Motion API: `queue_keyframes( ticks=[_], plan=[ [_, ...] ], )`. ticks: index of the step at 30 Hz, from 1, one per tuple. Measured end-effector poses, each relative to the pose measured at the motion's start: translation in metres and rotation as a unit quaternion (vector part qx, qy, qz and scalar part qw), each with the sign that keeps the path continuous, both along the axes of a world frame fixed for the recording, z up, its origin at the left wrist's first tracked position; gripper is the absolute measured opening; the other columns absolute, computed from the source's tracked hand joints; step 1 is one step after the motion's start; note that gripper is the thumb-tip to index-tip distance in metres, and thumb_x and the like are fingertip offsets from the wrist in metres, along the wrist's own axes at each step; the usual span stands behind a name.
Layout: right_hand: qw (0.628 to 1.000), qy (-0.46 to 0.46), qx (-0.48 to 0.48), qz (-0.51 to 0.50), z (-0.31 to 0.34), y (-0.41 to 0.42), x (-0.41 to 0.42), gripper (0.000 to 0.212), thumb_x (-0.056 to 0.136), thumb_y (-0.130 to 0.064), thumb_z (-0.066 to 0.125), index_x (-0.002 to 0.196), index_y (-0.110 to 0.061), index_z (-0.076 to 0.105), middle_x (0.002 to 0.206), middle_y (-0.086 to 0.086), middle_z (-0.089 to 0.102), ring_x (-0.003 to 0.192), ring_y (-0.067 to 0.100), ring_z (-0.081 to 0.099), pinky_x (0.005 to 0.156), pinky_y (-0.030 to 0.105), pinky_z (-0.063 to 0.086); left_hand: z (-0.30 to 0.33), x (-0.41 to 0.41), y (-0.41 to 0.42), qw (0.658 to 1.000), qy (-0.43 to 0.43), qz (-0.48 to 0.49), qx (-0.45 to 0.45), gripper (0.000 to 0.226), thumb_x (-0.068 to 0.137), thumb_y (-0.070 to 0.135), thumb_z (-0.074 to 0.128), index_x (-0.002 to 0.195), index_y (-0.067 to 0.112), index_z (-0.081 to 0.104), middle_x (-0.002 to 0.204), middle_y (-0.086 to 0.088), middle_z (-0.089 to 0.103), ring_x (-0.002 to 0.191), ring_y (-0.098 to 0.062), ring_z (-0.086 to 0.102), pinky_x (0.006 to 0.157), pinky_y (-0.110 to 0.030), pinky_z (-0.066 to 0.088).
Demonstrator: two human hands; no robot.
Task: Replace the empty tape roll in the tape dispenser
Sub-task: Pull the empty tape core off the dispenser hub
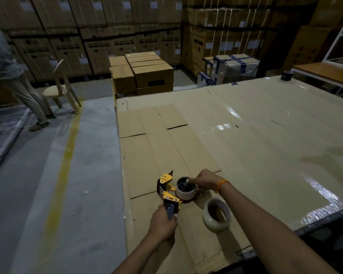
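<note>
Head view showed the left hand (162,222) gripping the dispenser (169,192) handle while the right hand (204,179) pinched the light, stiff empty core (185,189); the fresh roll (217,214) lay at four o'clock.

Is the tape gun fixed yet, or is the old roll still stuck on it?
Not yet. Nothing looks done: the empty roll sits on the tape dispenser. In hand: the left hand grips the handle while the right hand holds the empty roll. Left: pull it off and fit the new tape roll lying on the cardboard.
</note>
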State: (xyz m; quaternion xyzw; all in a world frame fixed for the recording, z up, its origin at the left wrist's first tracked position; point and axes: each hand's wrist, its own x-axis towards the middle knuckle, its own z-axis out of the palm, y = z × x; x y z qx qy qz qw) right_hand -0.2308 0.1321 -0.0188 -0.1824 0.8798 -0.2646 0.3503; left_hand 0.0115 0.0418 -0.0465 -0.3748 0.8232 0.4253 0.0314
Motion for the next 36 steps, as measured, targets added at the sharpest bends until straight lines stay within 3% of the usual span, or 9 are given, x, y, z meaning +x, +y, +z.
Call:
queue_keyframes(
  ticks=[2, 6, 10, 17, 22, 26, 30, 32, 36],
  plan=[
    [0.999, -0.032, -0.008, -0.019, -0.001, 0.000, -0.001, 0.043, 0.084, -0.044, 0.088, 0.076, -0.004, 0.073, 0.059, 0.006, 0.072, 0.051, 0.016, 0.064, 0.054, 0.026, 0.052, -0.002, 0.001, -0.002, 1.000, 0.006, -0.003, -0.002, 0.041, 0.095, 0.036, 0.067, 0.124, 0.010, 0.054, 0.122, -0.010, 0.066, 0.110, -0.028, 0.065, 0.085, -0.035, 0.053],
    [0.989, -0.131, -0.038, -0.052, -0.004, 0.001, -0.005, 0.045, 0.082, -0.037, 0.091, 0.097, 0.000, 0.071, 0.072, 0.012, 0.069, 0.061, 0.020, 0.061, 0.060, 0.032, 0.051, -0.005, 0.000, -0.008, 0.999, 0.010, -0.028, 0.028, 0.047, 0.096, 0.036, 0.067, 0.132, 0.012, 0.050, 0.128, -0.009, 0.063, 0.113, -0.026, 0.062, 0.088, -0.034, 0.053],
    [0.984, -0.160, -0.029, -0.073, -0.011, 0.003, -0.009, 0.067, 0.072, -0.046, 0.096, 0.110, 0.004, 0.073, 0.078, 0.012, 0.075, 0.070, 0.023, 0.068, 0.062, 0.031, 0.056, -0.005, 0.000, -0.016, 0.996, 0.010, -0.081, 0.040, 0.046, 0.098, 0.035, 0.063, 0.137, 0.014, 0.050, 0.133, -0.007, 0.064, 0.117, -0.025, 0.062, 0.088, -0.030, 0.049],
    [0.980, -0.175, -0.029, -0.085, -0.023, 0.001, -0.015, 0.100, 0.037, -0.064, 0.103, 0.108, 0.001, 0.076, 0.072, 0.005, 0.070, 0.061, 0.019, 0.060, 0.048, 0.028, 0.047, -0.003, -0.002, -0.018, 0.995, 0.013, -0.077, 0.055, 0.037, 0.097, 0.030, 0.062, 0.131, 0.018, 0.055, 0.122, -0.006, 0.067, 0.106, -0.022, 0.064, 0.081, -0.028, 0.047],
    [0.980, -0.175, -0.018, -0.093, -0.020, -0.004, -0.014, 0.067, 0.063, -0.054, 0.098, 0.100, -0.002, 0.077, 0.074, 0.007, 0.073, 0.061, 0.019, 0.061, 0.052, 0.028, 0.047, -0.006, -0.004, -0.013, 0.998, 0.001, -0.055, 0.035, 0.036, 0.094, 0.029, 0.062, 0.126, 0.016, 0.055, 0.118, -0.009, 0.070, 0.104, -0.028, 0.067, 0.079, -0.030, 0.050],
    [0.979, -0.184, 0.000, -0.093, -0.013, -0.010, -0.013, 0.037, 0.084, -0.038, 0.089, 0.091, -0.008, 0.069, 0.066, 0.004, 0.062, 0.047, 0.016, 0.051, 0.043, 0.022, 0.040, -0.006, -0.005, -0.013, 0.998, -0.004, -0.059, 0.029, 0.034, 0.094, 0.029, 0.061, 0.124, 0.015, 0.056, 0.116, -0.008, 0.069, 0.103, -0.027, 0.067, 0.081, -0.032, 0.052],
    [0.973, -0.193, -0.020, -0.128, -0.015, -0.016, -0.011, 0.034, 0.085, -0.029, 0.087, 0.099, -0.008, 0.064, 0.087, 0.009, 0.058, 0.067, 0.020, 0.054, 0.039, 0.019, 0.043, -0.005, -0.005, -0.013, 0.998, -0.006, -0.061, 0.032, 0.029, 0.093, 0.028, 0.058, 0.119, 0.016, 0.056, 0.111, -0.008, 0.069, 0.098, -0.025, 0.067, 0.086, -0.037, 0.056],
    [0.969, -0.198, -0.036, -0.145, -0.020, -0.018, -0.012, 0.034, 0.085, -0.026, 0.088, 0.100, -0.007, 0.064, 0.087, 0.009, 0.058, 0.069, 0.021, 0.055, 0.039, 0.019, 0.045, -0.004, -0.005, -0.012, 0.998, -0.003, -0.064, 0.027, 0.029, 0.094, 0.029, 0.057, 0.119, 0.015, 0.055, 0.110, -0.008, 0.069, 0.095, -0.026, 0.067, 0.084, -0.037, 0.057],
    [0.968, -0.188, -0.046, -0.159, -0.025, -0.022, -0.011, 0.043, 0.080, -0.026, 0.092, 0.109, -0.001, 0.072, 0.087, 0.011, 0.066, 0.077, 0.023, 0.064, 0.061, 0.030, 0.057, -0.002, -0.006, -0.011, 0.998, -0.002, -0.069, 0.015, 0.030, 0.095, 0.027, 0.057, 0.120, 0.012, 0.053, 0.111, -0.011, 0.068, 0.096, -0.028, 0.068, 0.082, -0.039, 0.056]
  ],
)
